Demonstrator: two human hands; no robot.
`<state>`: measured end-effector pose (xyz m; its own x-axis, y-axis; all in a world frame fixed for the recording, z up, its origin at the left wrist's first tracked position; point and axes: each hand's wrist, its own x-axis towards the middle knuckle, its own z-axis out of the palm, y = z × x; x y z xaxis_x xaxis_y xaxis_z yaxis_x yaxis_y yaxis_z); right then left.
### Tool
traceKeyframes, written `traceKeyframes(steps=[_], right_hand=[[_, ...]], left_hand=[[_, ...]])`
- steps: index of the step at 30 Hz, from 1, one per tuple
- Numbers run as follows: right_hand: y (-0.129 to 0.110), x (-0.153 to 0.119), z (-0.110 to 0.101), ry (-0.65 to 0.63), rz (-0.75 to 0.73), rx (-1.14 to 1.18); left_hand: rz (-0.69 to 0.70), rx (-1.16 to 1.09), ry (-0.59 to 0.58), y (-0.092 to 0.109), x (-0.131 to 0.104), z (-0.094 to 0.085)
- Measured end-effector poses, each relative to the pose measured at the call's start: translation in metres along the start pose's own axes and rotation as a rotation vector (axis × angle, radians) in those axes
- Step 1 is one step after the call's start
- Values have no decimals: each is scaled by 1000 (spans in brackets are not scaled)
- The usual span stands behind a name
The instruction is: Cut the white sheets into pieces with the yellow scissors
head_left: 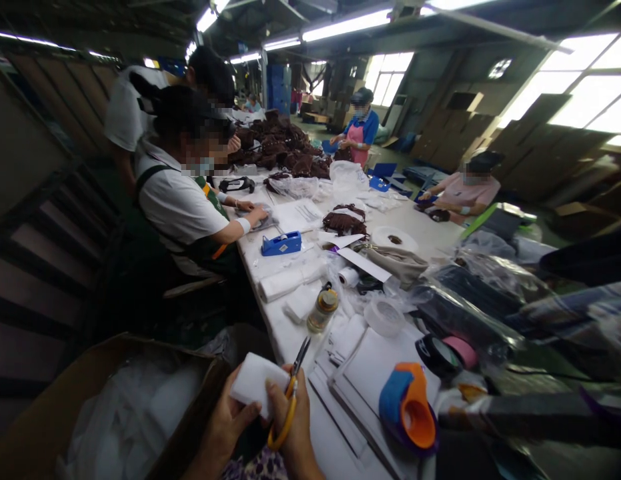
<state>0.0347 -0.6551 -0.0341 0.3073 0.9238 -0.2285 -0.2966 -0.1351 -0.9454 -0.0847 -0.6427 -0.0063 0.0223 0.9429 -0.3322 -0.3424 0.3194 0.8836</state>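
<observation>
My left hand [225,423] holds a white foam-like block [257,380] at the near edge of the long white table [290,333]. My right hand [295,427] grips orange-handled scissors [290,400], blades pointing up and away, right beside the block. Just right of my hands lie flat white sheets [375,367] and a blue, orange and purple tape dispenser [407,407].
An open cardboard box [115,407] with white material stands at my left. On the table lie a small glass jar [323,310], tape rolls [385,317], a blue dispenser [281,244] and brown items [280,150]. Several other people work along both sides.
</observation>
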Motion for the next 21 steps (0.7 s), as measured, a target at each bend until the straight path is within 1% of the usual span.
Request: traceKeyframes(steps=[1, 3, 5, 7, 9, 10, 12, 14, 15, 17, 21], right_hand=[[0, 0, 3, 14, -8, -6], [-1, 1, 5, 13, -13, -19], [-7, 2, 3, -31, 10, -7], [-15, 1, -5, -90, 77, 65], [-25, -2, -19, -189, 166, 170], [-29, -4, -27, -268, 212, 221], [-39, -10, -42, -472, 296, 306], [-46, -17, -52, -664, 374, 358], [-49, -20, -54, -724, 409, 367], [-52, -25, -54, -780, 449, 357], [-47, -23, -46, -809, 455, 313]], left_hand=[[-17, 37, 16, 0, 2, 2], [-76, 64, 13, 5, 6, 6], [-121, 8, -8, 13, 9, 6], [-170, -77, -19, 21, 15, 2], [-227, -128, 20, 29, 24, -5], [-254, -143, 45, 32, 28, -9], [-293, -170, 75, 37, 36, -15], [-312, -186, 83, 40, 40, -17], [-317, -186, 83, 42, 40, -16], [-311, -166, 71, 46, 38, -12], [-228, -71, 22, 55, 29, -2]])
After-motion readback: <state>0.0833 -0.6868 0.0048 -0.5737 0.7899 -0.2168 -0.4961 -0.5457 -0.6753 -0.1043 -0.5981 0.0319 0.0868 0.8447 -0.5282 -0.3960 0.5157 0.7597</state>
